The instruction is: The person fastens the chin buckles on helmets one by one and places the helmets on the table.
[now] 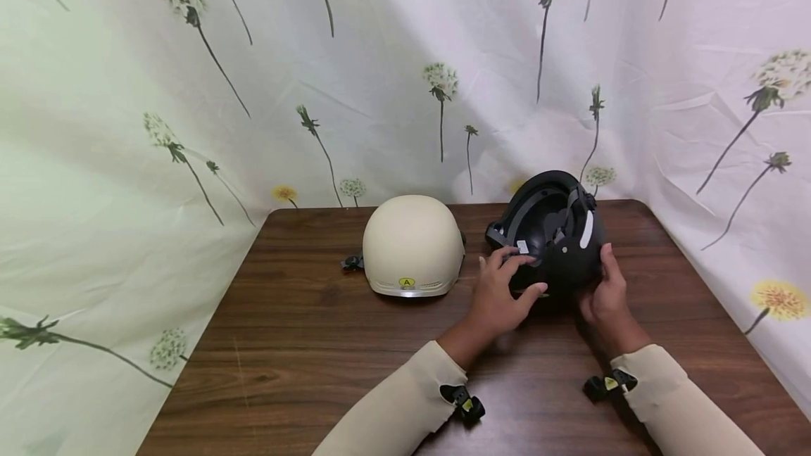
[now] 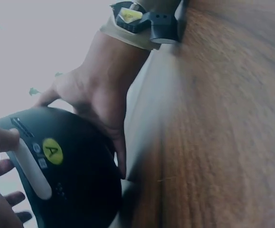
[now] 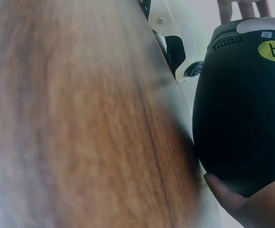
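A black half helmet (image 1: 573,269) sits tilted at the right of the table, its hollow inside facing up and back. My left hand (image 1: 497,298) grips the front rim, thumb outside and fingers over the edge into the opening. In the left wrist view, that thumb lies by a pale strip (image 2: 33,168) near a yellow "A" sticker (image 2: 52,151). My right hand (image 1: 610,299) holds the shell's right side and underside, its thumb low on the shell in the right wrist view. Some right fingers are hidden behind the helmet.
To the left stands a cream helmet (image 1: 413,248), dome up, with a black strap buckle (image 1: 352,263) beside it. Both rest on a dark brown wooden table (image 1: 304,343). A white sheet with dandelion prints (image 1: 380,90) hangs behind the table and along its sides.
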`<state>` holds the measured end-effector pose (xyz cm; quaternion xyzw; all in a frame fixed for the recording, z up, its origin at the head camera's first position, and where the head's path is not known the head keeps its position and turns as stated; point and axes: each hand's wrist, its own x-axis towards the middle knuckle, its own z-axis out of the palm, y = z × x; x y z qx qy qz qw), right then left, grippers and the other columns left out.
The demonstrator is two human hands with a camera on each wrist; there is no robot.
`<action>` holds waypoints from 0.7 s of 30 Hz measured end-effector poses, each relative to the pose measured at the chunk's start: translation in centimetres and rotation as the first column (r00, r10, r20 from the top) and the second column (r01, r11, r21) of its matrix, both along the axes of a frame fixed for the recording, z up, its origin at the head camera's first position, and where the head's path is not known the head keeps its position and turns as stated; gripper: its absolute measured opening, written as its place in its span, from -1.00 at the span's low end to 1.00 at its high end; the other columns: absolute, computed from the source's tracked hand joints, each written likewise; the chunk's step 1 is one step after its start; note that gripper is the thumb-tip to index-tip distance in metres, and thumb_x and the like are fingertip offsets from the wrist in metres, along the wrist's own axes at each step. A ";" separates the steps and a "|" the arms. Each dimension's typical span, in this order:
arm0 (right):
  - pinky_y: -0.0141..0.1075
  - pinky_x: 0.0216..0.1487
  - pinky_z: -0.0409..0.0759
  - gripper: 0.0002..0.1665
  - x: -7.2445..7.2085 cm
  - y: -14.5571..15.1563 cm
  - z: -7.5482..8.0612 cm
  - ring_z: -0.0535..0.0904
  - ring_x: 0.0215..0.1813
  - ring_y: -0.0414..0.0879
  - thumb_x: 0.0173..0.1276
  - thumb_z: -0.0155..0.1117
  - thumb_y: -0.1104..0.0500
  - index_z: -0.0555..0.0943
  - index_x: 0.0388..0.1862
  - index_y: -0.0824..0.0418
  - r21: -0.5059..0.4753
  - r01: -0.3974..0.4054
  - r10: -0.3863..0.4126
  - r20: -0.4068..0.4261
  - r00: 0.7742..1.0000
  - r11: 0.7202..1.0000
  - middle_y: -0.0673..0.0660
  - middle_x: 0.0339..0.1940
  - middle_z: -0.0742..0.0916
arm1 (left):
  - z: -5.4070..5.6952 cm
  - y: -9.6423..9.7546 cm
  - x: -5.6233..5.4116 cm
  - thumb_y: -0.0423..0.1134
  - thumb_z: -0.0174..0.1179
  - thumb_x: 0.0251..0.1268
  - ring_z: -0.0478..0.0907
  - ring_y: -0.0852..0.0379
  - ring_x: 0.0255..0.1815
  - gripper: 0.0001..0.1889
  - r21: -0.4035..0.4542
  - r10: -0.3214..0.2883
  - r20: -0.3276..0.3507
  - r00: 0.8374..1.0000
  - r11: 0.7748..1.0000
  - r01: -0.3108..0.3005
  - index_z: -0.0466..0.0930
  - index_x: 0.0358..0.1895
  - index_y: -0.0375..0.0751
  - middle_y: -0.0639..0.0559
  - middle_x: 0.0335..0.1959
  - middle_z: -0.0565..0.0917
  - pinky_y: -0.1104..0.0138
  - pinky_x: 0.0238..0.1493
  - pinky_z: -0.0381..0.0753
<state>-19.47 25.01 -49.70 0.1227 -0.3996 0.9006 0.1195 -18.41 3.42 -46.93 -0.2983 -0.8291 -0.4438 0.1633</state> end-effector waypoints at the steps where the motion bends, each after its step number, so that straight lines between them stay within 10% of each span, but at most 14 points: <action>1: -0.36 0.29 0.53 -0.51 0.0 -0.1 0.0 0.61 0.25 -0.22 0.75 -0.13 -0.13 0.57 0.37 0.04 0.002 0.006 -0.006 0.002 1.000 1.000 -0.07 0.24 0.71 | 0.1 0.0 0.0 -0.03 0.39 0.43 0.42 -0.08 0.50 -0.50 0.008 -0.018 -0.013 1.000 1.000 0.018 0.58 0.34 -0.08 -0.13 0.40 0.48 -0.26 0.48 0.29; 7: -0.40 0.31 0.45 -0.62 0.0 -0.7 0.3 0.56 0.25 -0.24 0.76 -0.14 -0.04 0.44 0.38 0.01 0.070 0.102 -0.103 0.007 0.995 0.992 -0.09 0.23 0.66 | 0.9 -0.1 0.1 -0.22 0.38 0.45 0.53 -0.07 0.33 -0.24 0.071 -0.137 -0.067 0.988 0.987 0.142 0.21 0.61 -0.09 -0.13 0.47 0.38 0.29 0.39 0.48; 17: -0.43 0.30 0.40 -0.45 0.5 -1.6 1.3 0.43 0.34 -0.20 0.72 -0.09 0.01 0.18 0.60 0.03 0.255 0.245 -0.268 0.060 0.962 0.936 -0.02 0.39 0.46 | 2.3 -0.4 0.3 -0.43 0.27 0.47 0.48 0.02 0.39 -0.23 -0.011 -0.163 -0.141 0.976 0.987 0.163 0.19 0.67 -0.03 -0.14 0.45 0.36 0.34 0.32 0.53; 21: -0.46 0.39 0.26 -0.25 0.7 -1.6 1.7 0.24 0.50 -0.13 0.65 0.00 0.13 0.07 0.71 0.12 0.383 0.328 -0.362 0.018 0.932 0.863 0.08 0.58 0.29 | 2.5 -0.4 0.5 -0.44 0.26 0.47 0.48 -0.01 0.42 -0.25 -0.049 -0.160 -0.164 0.973 0.987 0.154 0.24 0.65 -0.02 -0.13 0.47 0.35 0.34 0.31 0.53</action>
